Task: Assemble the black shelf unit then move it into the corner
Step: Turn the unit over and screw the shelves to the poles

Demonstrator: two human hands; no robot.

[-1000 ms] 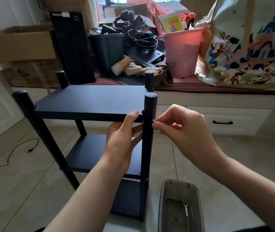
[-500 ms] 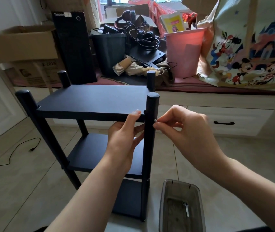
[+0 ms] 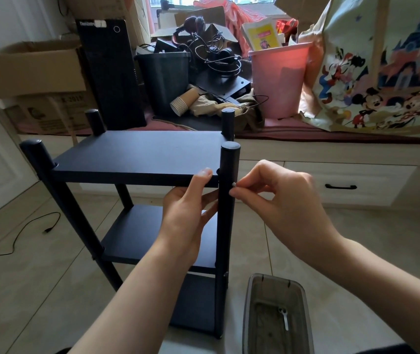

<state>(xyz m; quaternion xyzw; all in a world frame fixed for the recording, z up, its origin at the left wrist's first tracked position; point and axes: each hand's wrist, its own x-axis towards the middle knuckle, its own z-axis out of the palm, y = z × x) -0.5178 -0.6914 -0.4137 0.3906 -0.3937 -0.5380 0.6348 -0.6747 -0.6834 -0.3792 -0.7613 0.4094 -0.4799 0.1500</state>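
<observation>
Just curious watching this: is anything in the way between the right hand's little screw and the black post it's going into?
Nothing visible. The right hand pinches the small screw right against the front right post of the black shelf unit. The left hand grips the top shelf edge on the post's other side.

Upright black shelf unit (image 3: 137, 154) (three tiers)

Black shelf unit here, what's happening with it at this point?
A person is fastening the black shelf unit. The left hand grips the top board's front edge beside the front right post, while the right hand pinches a small screw against that post. A clear plastic box with a small tool sits on the floor nearby.
</observation>
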